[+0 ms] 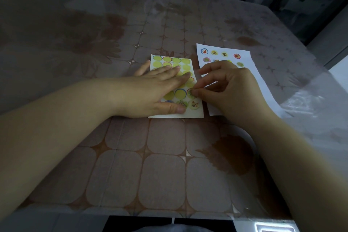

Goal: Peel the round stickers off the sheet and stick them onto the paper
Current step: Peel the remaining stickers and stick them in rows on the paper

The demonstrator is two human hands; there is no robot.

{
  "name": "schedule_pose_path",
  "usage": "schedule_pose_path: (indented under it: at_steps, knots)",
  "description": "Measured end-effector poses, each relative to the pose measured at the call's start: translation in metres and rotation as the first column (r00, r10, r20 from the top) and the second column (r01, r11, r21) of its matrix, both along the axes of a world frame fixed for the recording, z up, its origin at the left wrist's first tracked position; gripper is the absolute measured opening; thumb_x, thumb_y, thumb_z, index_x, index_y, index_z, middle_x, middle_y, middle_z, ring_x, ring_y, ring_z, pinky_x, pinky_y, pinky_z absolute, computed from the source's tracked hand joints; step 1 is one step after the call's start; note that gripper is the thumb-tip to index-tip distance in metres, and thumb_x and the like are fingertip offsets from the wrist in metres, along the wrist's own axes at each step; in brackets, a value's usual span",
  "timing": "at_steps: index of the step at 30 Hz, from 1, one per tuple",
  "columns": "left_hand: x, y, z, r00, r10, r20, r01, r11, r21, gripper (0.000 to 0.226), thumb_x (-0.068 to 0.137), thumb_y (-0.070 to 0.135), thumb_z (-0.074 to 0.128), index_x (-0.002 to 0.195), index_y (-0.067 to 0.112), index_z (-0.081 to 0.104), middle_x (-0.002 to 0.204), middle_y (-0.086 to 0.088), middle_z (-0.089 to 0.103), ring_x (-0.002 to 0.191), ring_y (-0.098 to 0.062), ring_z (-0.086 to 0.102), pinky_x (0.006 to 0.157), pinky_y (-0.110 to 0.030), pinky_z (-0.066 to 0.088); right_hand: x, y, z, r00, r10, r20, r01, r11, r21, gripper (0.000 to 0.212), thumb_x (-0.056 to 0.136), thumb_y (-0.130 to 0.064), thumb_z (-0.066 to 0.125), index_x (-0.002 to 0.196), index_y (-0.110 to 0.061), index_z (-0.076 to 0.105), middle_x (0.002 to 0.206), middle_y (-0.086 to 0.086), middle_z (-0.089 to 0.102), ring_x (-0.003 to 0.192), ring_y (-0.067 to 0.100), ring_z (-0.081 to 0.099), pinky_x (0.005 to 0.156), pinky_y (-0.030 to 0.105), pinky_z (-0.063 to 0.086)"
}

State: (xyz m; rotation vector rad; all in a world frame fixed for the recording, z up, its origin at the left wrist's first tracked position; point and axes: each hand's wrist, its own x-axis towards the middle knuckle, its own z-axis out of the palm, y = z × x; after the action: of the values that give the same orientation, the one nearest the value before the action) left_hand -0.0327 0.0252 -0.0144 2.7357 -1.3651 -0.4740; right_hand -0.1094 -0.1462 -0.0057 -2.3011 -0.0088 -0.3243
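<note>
The sticker sheet (176, 62) lies mid-table, mostly yellow empty circles, with a few picture stickers left in its bottom rows. My left hand (156, 90) lies flat on the sheet with straight fingers, pressing it down. My right hand (224, 88) pinches the edge of a round sticker (191, 94) near the sheet's right edge with thumb and forefinger. To the right lies the white paper (250, 73), with several round stickers (214, 52) stuck in rows at its far end. My right hand covers part of the paper.
The table (160, 165) has a brownish tile-pattern cloth under clear plastic film. Its right edge runs diagonally close past the paper, and the near edge is at the bottom of the view. A dark doorway lies beyond the far right corner.
</note>
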Motion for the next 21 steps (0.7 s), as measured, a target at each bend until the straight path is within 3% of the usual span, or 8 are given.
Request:
schedule_pose_path:
  at_steps: [6, 9, 13, 17, 19, 21]
  knots:
    - [-0.002, 0.000, 0.002, 1.000, 0.002, -0.023, -0.002, 1.000, -0.018, 0.087, 0.063, 0.071, 0.015, 0.143, 0.044, -0.010, 0.156, 0.006, -0.017, 0.141, -0.007, -0.018, 0.111, -0.037, -0.018, -0.002, -0.004, 0.004, 0.999, 0.028, -0.024, -0.030, 0.998, -0.063, 0.022, 0.073, -0.014, 0.073, 0.066, -0.033, 0.064, 0.096, -0.012, 0.057, 0.075, -0.007, 0.056, 0.065, 0.004, 0.040]
    - [-0.001, 0.001, 0.001, 1.000, -0.002, -0.013, 0.002, 1.000, -0.018, 0.087, 0.064, 0.072, 0.015, 0.143, 0.044, -0.009, 0.156, 0.007, -0.017, 0.141, -0.007, -0.019, 0.113, -0.039, -0.017, -0.002, -0.007, 0.006, 0.999, 0.000, -0.051, -0.004, 0.997, -0.081, 0.015, 0.076, -0.020, 0.070, 0.068, -0.032, 0.065, 0.091, -0.012, 0.065, 0.087, -0.002, 0.056, 0.065, 0.003, 0.036]
    - [0.000, 0.001, 0.001, 1.000, 0.001, -0.005, -0.001, 1.000, -0.016, 0.088, 0.063, 0.071, 0.017, 0.144, 0.043, -0.004, 0.156, 0.007, -0.016, 0.141, -0.006, -0.018, 0.113, -0.037, -0.017, -0.002, -0.005, 0.005, 0.997, -0.015, -0.082, 0.013, 1.000, -0.022, 0.012, 0.081, -0.020, 0.066, 0.071, -0.027, 0.066, 0.062, -0.033, 0.058, 0.056, -0.011, 0.050, 0.056, 0.001, 0.034]
    - [0.002, 0.002, 0.000, 1.000, -0.001, -0.005, 0.000, 1.000, -0.028, 0.086, 0.067, 0.076, 0.019, 0.144, 0.043, -0.001, 0.156, 0.009, -0.014, 0.140, -0.001, -0.017, 0.110, -0.033, -0.018, -0.005, -0.023, 0.021, 0.990, -0.116, -0.080, 0.116, 0.993, -0.009, 0.007, 0.081, -0.025, 0.066, 0.074, -0.028, 0.067, 0.069, -0.021, 0.062, 0.057, -0.011, 0.051, 0.048, 0.002, 0.036]
    - [0.004, 0.005, -0.003, 1.000, -0.020, 0.024, 0.021, 0.998, -0.053, 0.086, 0.069, 0.087, 0.016, 0.143, 0.047, -0.002, 0.156, 0.013, -0.012, 0.131, 0.008, -0.017, 0.108, -0.031, -0.019, -0.013, -0.053, 0.034, 0.963, -0.232, -0.136, 0.232, 0.973, -0.018, 0.004, 0.076, -0.031, 0.068, 0.074, -0.027, 0.068, 0.076, -0.016, 0.065, 0.065, -0.006, 0.056, 0.063, 0.009, 0.044]
    - [0.006, 0.006, -0.006, 0.998, -0.033, 0.057, 0.038, 0.995, -0.095, 0.090, 0.058, 0.084, 0.004, 0.141, 0.050, -0.004, 0.155, 0.016, -0.010, 0.125, 0.012, -0.016, 0.107, -0.030, -0.019, -0.025, -0.081, 0.040, 0.914, -0.322, -0.249, 0.317, 0.946, -0.060, 0.007, 0.073, -0.033, 0.070, 0.074, -0.026, 0.069, 0.085, -0.006, 0.069, 0.078, 0.012, 0.060, 0.077, 0.027, 0.048]
